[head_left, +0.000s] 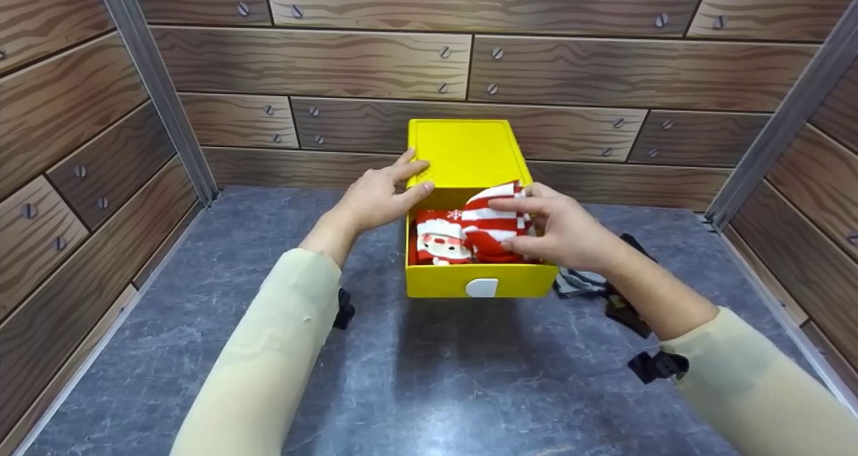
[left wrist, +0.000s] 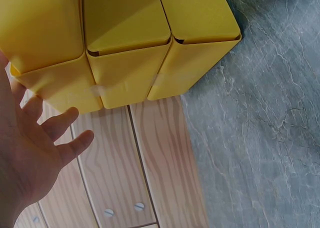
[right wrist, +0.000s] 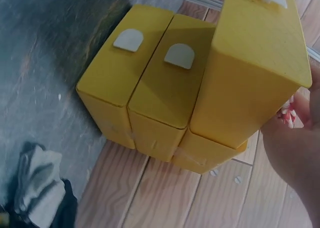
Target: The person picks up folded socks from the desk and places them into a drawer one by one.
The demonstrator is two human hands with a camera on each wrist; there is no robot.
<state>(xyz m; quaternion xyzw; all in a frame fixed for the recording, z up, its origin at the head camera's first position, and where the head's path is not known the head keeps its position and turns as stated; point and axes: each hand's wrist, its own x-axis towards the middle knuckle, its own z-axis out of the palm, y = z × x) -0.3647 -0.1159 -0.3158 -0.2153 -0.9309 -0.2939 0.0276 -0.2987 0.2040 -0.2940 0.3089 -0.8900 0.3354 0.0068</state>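
A yellow drawer unit (head_left: 462,149) stands near the back wall, its top drawer (head_left: 436,283) pulled out toward me. In that drawer lies a red folded sock with a Santa face (head_left: 442,238). Beside it, my right hand (head_left: 570,228) pinches a red-and-white striped sock (head_left: 493,208) between thumb and fingers, at the drawer's right side. My left hand (head_left: 375,198) rests its extended fingers at the unit's upper left edge. In the left wrist view, those fingers are spread along the unit's side. The right wrist view shows only a scrap of the striped cloth (right wrist: 288,113).
Two lower drawers (right wrist: 107,78) with white tabs are closed. Grey and dark folded cloth pieces (head_left: 580,281) lie on the grey marbled table (head_left: 268,375), right of the unit. Wood-patterned walls (head_left: 335,60) enclose the back and sides.
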